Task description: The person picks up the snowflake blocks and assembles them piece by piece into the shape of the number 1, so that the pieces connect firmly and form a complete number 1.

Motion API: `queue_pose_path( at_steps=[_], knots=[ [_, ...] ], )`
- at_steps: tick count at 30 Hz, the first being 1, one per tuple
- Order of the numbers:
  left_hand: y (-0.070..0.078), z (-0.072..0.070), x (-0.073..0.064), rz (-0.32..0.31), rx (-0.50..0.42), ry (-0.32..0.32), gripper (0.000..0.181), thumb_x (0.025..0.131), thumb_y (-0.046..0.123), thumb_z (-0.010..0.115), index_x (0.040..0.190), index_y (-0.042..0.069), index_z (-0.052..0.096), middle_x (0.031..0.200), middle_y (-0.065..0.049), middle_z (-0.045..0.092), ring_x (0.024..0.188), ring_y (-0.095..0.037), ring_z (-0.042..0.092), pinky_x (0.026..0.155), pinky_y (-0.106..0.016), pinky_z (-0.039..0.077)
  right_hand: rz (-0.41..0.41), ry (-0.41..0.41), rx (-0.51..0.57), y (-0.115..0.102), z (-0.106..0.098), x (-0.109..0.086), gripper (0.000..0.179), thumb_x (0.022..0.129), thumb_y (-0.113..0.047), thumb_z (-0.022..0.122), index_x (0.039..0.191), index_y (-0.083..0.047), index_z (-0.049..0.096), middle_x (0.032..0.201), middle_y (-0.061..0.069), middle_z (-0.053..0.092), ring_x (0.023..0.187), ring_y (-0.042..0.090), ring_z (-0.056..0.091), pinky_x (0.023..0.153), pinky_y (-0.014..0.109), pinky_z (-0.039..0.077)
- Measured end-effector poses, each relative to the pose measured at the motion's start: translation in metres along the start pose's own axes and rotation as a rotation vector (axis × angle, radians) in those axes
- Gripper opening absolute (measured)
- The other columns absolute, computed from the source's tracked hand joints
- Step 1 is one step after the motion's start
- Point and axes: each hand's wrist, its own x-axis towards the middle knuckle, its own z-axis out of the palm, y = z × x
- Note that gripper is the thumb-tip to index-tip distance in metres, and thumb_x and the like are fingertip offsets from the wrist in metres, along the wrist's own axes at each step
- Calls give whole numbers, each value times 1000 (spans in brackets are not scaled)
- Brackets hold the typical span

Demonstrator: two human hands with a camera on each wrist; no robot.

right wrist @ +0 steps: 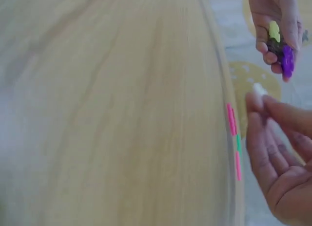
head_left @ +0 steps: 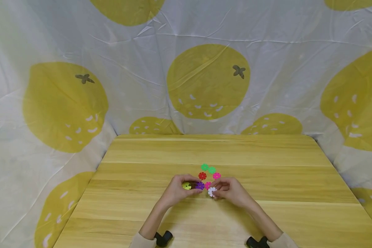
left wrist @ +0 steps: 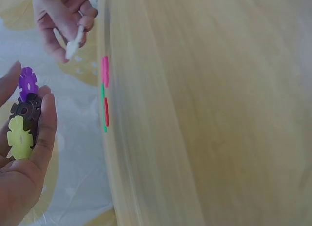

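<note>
My left hand (head_left: 175, 191) holds a joined row of notched plastic discs, like snowflake building pieces. In the left wrist view the row runs from a yellow disc (left wrist: 19, 138) through a dark disc (left wrist: 25, 110) to a purple disc (left wrist: 28, 84). The thumb and fingers curl along its sides. Between thumb and fingertips my right hand (head_left: 234, 193) pinches a white disc (head_left: 212, 192), just right of the purple end and apart from it. Fingers partly cover the white disc in the right wrist view.
Loose discs lie on the wooden table (head_left: 266, 179) just beyond the hands: two green discs (head_left: 205, 167), a red disc (head_left: 202, 176) and two pink discs (head_left: 216, 176). A fruit-patterned cloth (head_left: 136, 79) hangs behind the table and along its sides.
</note>
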Motion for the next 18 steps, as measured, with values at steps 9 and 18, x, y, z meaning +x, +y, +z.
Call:
queue_pose_path(
  at_steps=[9,18],
  knots=[
    [1,1,0,3,-9,15,29,88,18,84,115,8,78,107,-3,77,98,-15,71,85,-22,57,-44,98,121,-6,1,-4,33,92,-4,76,123,8,69,106,27,75,88,22,79,83,41,63],
    [4,4,1,13,1,16,26,89,17,84,113,12,78,106,-2,77,98,-13,70,87,-23,56,-101,155,235,-12,9,-6,34,91,-1,76,121,14,68,105,30,74,90,22,79,86,46,60]
  ],
)
